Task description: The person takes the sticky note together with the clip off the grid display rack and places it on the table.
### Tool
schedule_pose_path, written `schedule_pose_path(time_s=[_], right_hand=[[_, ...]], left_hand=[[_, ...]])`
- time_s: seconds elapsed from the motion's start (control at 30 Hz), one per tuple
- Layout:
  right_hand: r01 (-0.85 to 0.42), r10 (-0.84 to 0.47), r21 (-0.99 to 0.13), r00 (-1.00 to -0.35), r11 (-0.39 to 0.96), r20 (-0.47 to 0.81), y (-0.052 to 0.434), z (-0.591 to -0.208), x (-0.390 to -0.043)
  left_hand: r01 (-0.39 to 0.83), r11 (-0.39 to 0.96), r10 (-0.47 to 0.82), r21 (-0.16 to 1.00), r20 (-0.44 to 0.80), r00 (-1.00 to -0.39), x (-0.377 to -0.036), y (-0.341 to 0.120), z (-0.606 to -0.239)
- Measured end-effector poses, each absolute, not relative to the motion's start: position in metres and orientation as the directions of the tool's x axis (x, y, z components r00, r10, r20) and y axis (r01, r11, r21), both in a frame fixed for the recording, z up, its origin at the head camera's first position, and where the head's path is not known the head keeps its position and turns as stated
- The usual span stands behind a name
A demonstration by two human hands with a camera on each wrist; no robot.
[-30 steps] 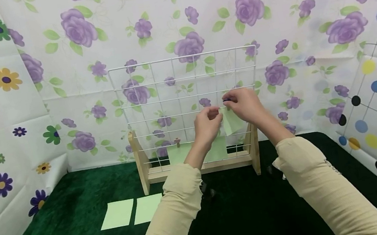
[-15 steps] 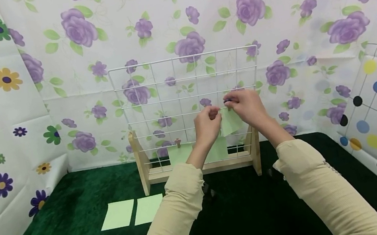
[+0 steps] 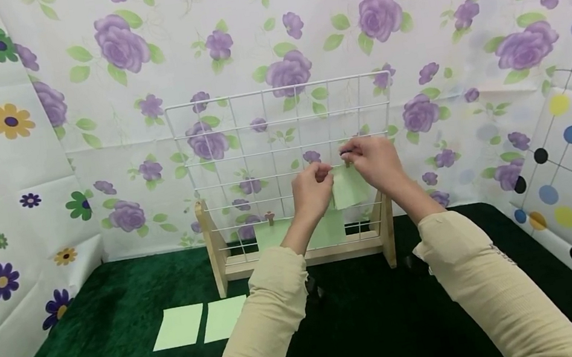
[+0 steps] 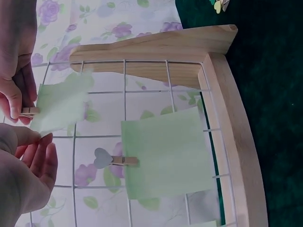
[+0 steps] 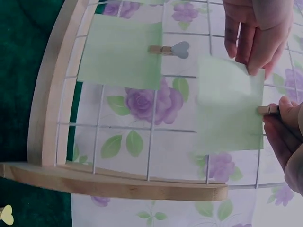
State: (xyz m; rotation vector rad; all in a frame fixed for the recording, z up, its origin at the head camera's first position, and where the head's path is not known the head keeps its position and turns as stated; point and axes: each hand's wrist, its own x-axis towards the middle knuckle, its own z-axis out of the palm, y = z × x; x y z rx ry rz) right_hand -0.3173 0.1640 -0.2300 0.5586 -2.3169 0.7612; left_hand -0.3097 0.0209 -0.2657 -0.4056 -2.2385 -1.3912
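Observation:
My left hand [image 3: 312,190] pinches the top left corner of a pale green paper sheet [image 3: 350,186] in front of a white wire grid rack [image 3: 298,120]. At the sheet's top edge, my right hand [image 3: 374,160] pinches a small wooden clothespin [image 5: 265,110], whose tip overlaps the paper. The right fingers partly hide the clothespin in the head view. Lower on the grid, another green sheet [image 4: 163,153] hangs from a clothespin with a grey heart [image 4: 117,159]. Farther left, a further clipped sheet [image 3: 271,234] is partly covered by my left arm.
Two loose green sheets [image 3: 177,326] [image 3: 224,318] lie on the dark green cloth [image 3: 91,315] at the left. Wooden side supports [image 3: 212,250] and a bottom rail hold the grid. Heart-topped clips [image 5: 6,215] lie on the cloth. Floral sheeting [image 3: 243,32] stands behind.
The held sheet has turned from a slanted, bent position to nearly flat toward the head camera. Both hands stay in almost the same place and keep their grips.

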Motion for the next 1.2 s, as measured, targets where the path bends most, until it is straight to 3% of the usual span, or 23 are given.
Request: schedule_pose_path(time_s=[0.17,0.57,0.97,1.2], right_hand=[[-0.576,-0.192,-0.372,-0.692,0.727,0.696,0.163,-0.228,-0.316],[-0.578,-0.174,-0.522,-0.757,0.627,0.629,0.159,-0.233,-0.304],[-0.569,-0.167,-0.502,-0.753,0.652,0.637,0.173,-0.251,-0.3],[-0.567,-0.188,-0.502,-0.764,0.654,0.618,0.182,-0.261,-0.299]], left_hand=[[0.487,0.439,0.016,0.755,0.535,-0.845,-0.309,0.016,-0.263],[0.465,0.374,0.023,0.803,0.493,-0.87,-0.308,-0.006,-0.277],[0.398,0.327,0.059,0.857,0.402,-0.914,-0.3,-0.042,-0.291],[0.312,0.286,0.12,0.906,0.289,-0.95,-0.29,-0.06,-0.298]])
